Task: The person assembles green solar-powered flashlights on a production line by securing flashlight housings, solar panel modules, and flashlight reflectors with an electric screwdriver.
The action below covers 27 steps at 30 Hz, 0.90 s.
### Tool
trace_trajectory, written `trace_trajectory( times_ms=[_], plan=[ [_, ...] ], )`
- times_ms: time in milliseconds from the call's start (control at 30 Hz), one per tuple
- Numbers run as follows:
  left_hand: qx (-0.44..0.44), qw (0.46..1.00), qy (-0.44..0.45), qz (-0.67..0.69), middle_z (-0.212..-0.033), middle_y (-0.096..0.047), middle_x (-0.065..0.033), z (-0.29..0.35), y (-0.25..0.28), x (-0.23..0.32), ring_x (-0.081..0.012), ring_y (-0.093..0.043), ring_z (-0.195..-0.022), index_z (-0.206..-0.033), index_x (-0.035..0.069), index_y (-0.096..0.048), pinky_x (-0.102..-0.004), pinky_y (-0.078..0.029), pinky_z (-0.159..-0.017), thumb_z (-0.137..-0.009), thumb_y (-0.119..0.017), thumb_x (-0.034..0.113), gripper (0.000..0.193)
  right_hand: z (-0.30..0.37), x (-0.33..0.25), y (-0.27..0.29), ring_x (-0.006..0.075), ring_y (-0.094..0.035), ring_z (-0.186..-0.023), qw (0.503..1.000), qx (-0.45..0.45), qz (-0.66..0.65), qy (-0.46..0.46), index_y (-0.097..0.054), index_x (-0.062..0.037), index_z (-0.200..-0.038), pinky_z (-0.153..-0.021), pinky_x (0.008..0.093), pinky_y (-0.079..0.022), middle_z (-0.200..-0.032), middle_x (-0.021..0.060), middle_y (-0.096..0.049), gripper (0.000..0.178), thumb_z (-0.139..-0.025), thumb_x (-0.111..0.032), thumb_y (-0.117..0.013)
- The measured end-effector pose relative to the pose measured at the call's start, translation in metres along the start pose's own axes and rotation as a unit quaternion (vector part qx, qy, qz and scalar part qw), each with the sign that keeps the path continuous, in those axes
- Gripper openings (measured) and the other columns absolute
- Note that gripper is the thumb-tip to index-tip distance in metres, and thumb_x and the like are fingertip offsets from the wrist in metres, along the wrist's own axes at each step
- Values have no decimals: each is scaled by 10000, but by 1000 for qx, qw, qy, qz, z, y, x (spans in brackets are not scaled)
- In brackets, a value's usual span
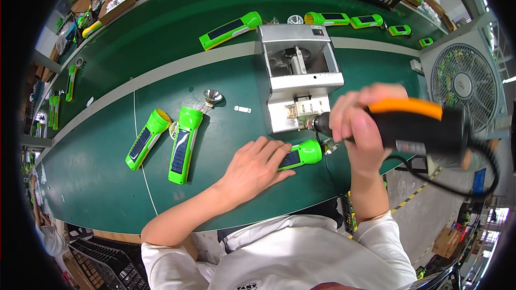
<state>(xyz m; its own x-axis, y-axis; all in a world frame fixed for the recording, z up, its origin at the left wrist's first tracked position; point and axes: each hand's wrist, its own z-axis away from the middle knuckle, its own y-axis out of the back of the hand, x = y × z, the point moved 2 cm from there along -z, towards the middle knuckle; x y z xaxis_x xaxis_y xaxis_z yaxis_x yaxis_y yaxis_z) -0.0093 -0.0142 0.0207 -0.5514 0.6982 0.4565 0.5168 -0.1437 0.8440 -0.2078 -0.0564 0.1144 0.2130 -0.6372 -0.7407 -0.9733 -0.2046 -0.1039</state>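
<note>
My left hand: palm down, part-curled, holding green flashlight against table. My right hand: raised, clenched round black-and-orange power driver.

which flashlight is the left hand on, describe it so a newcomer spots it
Find the silver machine on the green table. Just below it in the picture lies a green flashlight, head pointing right. Unlike its neighbours, it sits under the left hand.

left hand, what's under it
Under the left hand lies a green flashlight: its head and part of its solar panel show. Its rear end is covered, so cannot be seen.
</note>
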Motion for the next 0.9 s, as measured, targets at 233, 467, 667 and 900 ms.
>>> trace_trajectory(
  times_ms=[233, 467, 667, 900],
  plan=[
    [33, 999, -12, -30, -1094, -644, -42, -3, -4, -3, -224, -605, -954, -1297, 57, -644, -357, -543, -771, -858, -775, 386, 565, -63, 10, -16, 155, -466, -446, 982, 4, 13, -186, -556, 64, -1135, -454, 303, -402, -575, 44, -445, 264, -901, -45, -610],
    [33, 999, -7, -11, -1094, -643, -40, 1, -8, -9, -229, -602, -931, -1323, 87, -651, -370, -551, -746, -851, -786, 374, 569, -10, -4, -3, 122, -450, -440, 986, -6, -128, -111, -469, 25, -1150, -432, 274, -422, -633, 46, -497, 273, -924, -38, -610],
    [34, 999, -5, -7, -1088, -641, -38, 2, -7, -9, -226, -602, -929, -1318, 85, -656, -367, -552, -740, -842, -792, 374, 572, 4, -1, -8, 137, -496, -456, 988, 15, -94, -122, -467, 13, -1142, -455, 271, -411, -620, 23, -491, 279, -921, -52, -624],
    [38, 999, -3, 5, -1077, -641, -32, 0, -7, -8, -224, -600, -917, -1305, 92, -668, -368, -552, -733, -833, -797, 367, 561, 9, 7, -6, 142, -507, -464, 988, 24, -79, -127, -474, 11, -1135, -473, 267, -418, -627, 37, -504, 279, -912, -50, -630]
  ],
)
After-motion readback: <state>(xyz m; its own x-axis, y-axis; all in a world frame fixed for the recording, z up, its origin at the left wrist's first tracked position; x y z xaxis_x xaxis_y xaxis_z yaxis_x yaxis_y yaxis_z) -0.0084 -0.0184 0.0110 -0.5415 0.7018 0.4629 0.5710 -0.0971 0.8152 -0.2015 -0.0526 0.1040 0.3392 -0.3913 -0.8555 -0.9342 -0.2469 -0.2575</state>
